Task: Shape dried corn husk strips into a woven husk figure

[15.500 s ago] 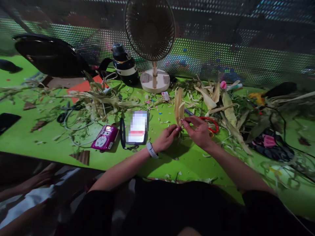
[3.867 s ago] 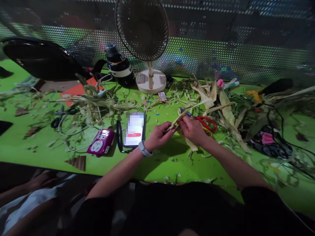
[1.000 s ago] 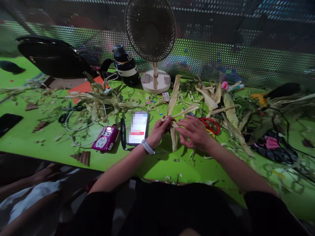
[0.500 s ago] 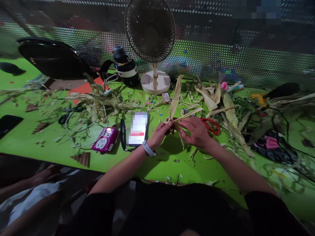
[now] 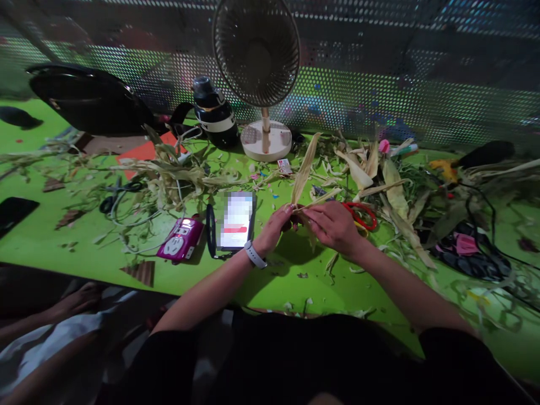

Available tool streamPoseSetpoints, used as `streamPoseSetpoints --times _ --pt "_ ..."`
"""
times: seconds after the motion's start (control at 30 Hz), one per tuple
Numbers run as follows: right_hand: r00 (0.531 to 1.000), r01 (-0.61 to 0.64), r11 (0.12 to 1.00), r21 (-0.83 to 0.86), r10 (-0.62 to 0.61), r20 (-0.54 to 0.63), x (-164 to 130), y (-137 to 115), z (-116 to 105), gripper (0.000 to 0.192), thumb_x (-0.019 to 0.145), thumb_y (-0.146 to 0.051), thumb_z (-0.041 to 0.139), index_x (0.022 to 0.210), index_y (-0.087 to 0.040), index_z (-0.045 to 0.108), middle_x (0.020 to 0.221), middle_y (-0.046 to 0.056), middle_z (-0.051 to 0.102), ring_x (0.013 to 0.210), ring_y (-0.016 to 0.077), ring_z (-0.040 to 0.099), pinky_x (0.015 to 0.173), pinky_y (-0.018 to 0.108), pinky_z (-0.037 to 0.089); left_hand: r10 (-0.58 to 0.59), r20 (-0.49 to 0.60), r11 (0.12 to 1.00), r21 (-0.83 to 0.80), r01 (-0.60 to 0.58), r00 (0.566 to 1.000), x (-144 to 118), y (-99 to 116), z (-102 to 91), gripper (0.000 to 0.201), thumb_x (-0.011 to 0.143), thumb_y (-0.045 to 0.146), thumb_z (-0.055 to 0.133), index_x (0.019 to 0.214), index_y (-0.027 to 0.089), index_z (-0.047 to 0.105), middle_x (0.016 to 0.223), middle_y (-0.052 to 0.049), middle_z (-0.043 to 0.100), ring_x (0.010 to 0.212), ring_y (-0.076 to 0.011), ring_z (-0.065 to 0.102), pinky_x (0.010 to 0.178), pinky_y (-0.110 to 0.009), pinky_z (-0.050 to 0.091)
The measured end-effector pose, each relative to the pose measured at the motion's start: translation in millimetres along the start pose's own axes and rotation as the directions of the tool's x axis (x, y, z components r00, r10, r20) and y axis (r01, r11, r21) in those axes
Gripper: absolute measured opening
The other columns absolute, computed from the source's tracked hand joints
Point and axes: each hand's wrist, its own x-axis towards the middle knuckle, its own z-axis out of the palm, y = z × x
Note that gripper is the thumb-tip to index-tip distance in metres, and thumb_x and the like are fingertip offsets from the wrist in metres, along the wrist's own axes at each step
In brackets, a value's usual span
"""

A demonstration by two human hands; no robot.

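Observation:
Strips of dried corn husk (image 5: 306, 169) are pinched between my two hands above the green table. My left hand (image 5: 275, 228), with a pale band at the wrist, closes its fingertips on the husk where the strips meet. From the other side my right hand (image 5: 333, 225) grips the husk with bent fingers, close to the left fingertips. One long strip stands up and leans to the right, and another points out over the right hand. The fingers hide the join. Red-handled scissors (image 5: 360, 216) lie just beyond my right hand.
A lit phone (image 5: 237, 219) and a purple power adapter (image 5: 180, 241) lie to the left. Behind stand a fan (image 5: 265, 140) and a dark bottle (image 5: 216, 121). Husk pieces (image 5: 396, 197) and a glue gun (image 5: 442, 170) with its cord are at right. Another person's hand (image 5: 80, 301) shows lower left.
My right hand has moved slightly left, its fingers now closed closer around the husk. The upright strip leans further right. My left hand has barely shifted.

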Motion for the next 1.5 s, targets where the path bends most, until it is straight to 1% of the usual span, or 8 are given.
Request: streamPoseSetpoints --times 0.37,0.57,0.9,1.2,1.27,1.33,1.43,1.5 --pt "1.0 -0.002 0.999 -0.034 0.001 -0.03 0.5 -2.5 0.0 0.038 0.082 -0.013 0.056 0.12 -0.017 0.054 0.102 0.01 0.067 0.091 0.022 0.06 0.077 0.036 0.05 -0.006 0.031 0.995 -0.097 0.009 0.999 0.2 7.3 6.4 0.045 0.086 0.045 0.045 0.109 0.012 0.064 0.071 -0.004 0.059 0.062 -0.011 0.049 0.057 -0.024 0.037" --pt "0.996 -0.038 0.999 0.012 0.038 -0.077 2.9 -3.1 0.5 0.03 0.082 -0.013 0.059 0.112 -0.017 0.057 0.096 0.008 0.069 0.087 0.0193 0.063 0.074 0.033 0.051 0.007 0.024 0.999 -0.035 -0.006 1.0 1.1 4.2 4.6 0.045 0.087 0.045 0.045 0.11 0.012 0.064 0.063 0.0 0.049 0.055 -0.0097 0.04 0.051 -0.023 0.03" --pt "0.989 -0.138 0.989 0.059 0.141 -0.053 1.6 -3.6 1.3 0.028 0.087 -0.018 0.055 0.114 -0.02 0.058 0.095 0.007 0.07 0.084 0.0191 0.064 0.071 0.033 0.051 0.014 0.052 1.0 0.014 -0.014 0.999 1.4 0.5 0.6 0.041 0.088 0.045 0.048 0.11 0.013 0.063 0.062 -0.001 0.055 0.053 -0.0095 0.042 0.052 -0.024 0.031" --pt "0.955 -0.244 0.969 0.032 0.246 -0.166 4.9 -5.5 -4.1 0.035 0.081 -0.027 0.063 0.114 -0.019 0.057 0.104 0.011 0.062 0.103 0.0271 0.057 0.095 0.05 0.043 0.069 0.015 0.995 -0.08 -0.067 0.998 1.0 4.5 2.8 0.044 0.085 0.03 0.053 0.128 0.02 0.055 0.081 -0.002 0.06 0.071 -0.0101 0.051 0.06 -0.023 0.034" --pt "0.926 -0.33 0.934 0.135 0.348 -0.146 7.2 -9.1 -7.1 0.034 0.081 -0.031 0.063 0.112 -0.019 0.056 0.106 0.011 0.062 0.104 0.0269 0.057 0.093 0.049 0.045 0.073 0.024 0.993 -0.09 -0.071 0.997 0.9 4.1 2.8 0.045 0.084 0.027 0.053 0.129 0.02 0.055 0.085 -0.002 0.06 0.074 -0.0107 0.052 0.064 -0.024 0.035" --pt "0.852 -0.454 0.837 0.305 0.508 -0.125 8.3 -12.2 -8.2 0.031 0.083 -0.035 0.062 0.109 -0.02 0.055 0.103 0.009 0.062 0.1 0.0243 0.059 0.086 0.045 0.049 0.07 0.034 0.993 -0.099 -0.066 0.997 0.8 3.9 3.0 0.046 0.084 0.025 0.053 0.129 0.02 0.054 0.085 -0.002 0.06 0.075 -0.0109 0.053 0.064 -0.024 0.035" --pt "0.685 -0.52 0.585 0.622 0.721 -0.104 8.0 -13.5 -5.5 0.029 0.085 -0.038 0.06 0.106 -0.022 0.049 0.095 0.005 0.061 0.082 0.0171 0.062 0.071 0.033 0.053 0.064 0.049 0.991 -0.124 -0.057 0.997 0.4 5.1 4.3 0.046 0.083 0.023 0.054 0.129 0.021 0.054 0.086 -0.002 0.06 0.077 -0.0115 0.054 0.067 -0.024 0.036" --pt "0.621 -0.496 0.427 0.756 0.783 -0.034 7.5 -12.6 -3.1 0.028 0.086 -0.039 0.059 0.106 -0.025 0.046 0.092 0.002 0.061 0.067 0.0121 0.06 0.057 0.026 0.051 0.069 0.06 0.986 -0.154 -0.059 0.996 -0.1 6.4 5.9 0.045 0.082 0.021 0.055 0.127 0.022 0.056 0.091 -0.002 0.061 0.08 -0.0117 0.056 0.072 -0.024 0.038"
